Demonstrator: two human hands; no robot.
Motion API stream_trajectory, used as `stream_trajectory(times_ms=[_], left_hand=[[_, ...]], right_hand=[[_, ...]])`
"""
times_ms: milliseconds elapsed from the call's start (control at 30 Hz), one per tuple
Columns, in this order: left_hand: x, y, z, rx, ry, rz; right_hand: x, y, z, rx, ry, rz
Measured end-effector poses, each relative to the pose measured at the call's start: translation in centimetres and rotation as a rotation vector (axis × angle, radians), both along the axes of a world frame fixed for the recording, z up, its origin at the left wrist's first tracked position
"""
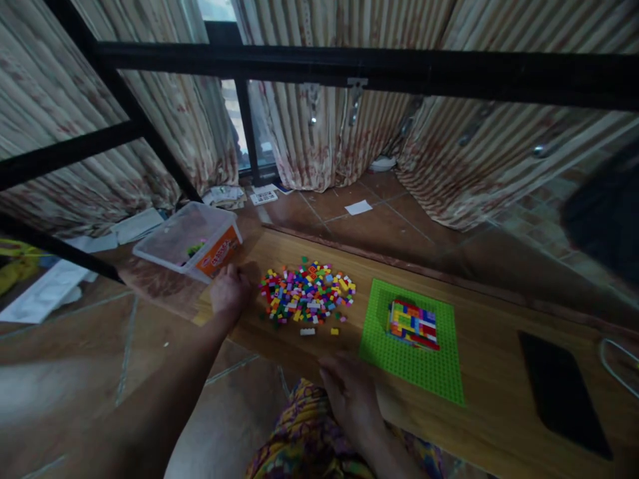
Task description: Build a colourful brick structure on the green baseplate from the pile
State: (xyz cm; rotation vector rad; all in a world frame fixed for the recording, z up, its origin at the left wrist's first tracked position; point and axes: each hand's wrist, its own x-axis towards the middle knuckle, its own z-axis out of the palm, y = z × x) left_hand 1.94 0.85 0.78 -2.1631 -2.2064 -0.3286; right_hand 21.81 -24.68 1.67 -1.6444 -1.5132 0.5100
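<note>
My left hand [231, 291] is closed in a fist at the left end of the wooden table, beside the clear plastic tub. Whatever it may hold is hidden. To its right spreads a pile of small coloured toy bricks [309, 293]. A grey brick [307, 331] and a yellow brick [334, 330] lie just in front of the pile. My right hand [351, 392] is at the table's near edge above my lap, its fingers curled and their contents out of sight. Beyond it, a block built of multicoloured bricks [413, 324] sits on a green baseplate [374, 339].
The clear tub [170, 249] with an orange label stands at the table's left end, a few pieces inside. A dark flat object [562, 392] lies on the right part of the wooden table [492, 372], near a white cable [616, 366]. Black metal bars [319, 63] cross behind.
</note>
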Motion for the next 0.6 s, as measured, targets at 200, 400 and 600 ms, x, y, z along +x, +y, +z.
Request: stream_trajectory(times_ms=[200,400,600], left_hand=[[0.0,-0.2,0.0,0.008,-0.053,-0.017],[0.1,-0.4,0.2,-0.003,-0.075,-0.012],[0.0,-0.2,0.0,-0.010,-0.085,-0.007]], right_hand=[[-1.2,2.4,0.2,-0.050,-0.019,0.060],[-0.4,2.2,-0.1,-0.070,-0.012,0.043],[2.2,0.9,-0.9,-0.045,-0.058,-0.104]])
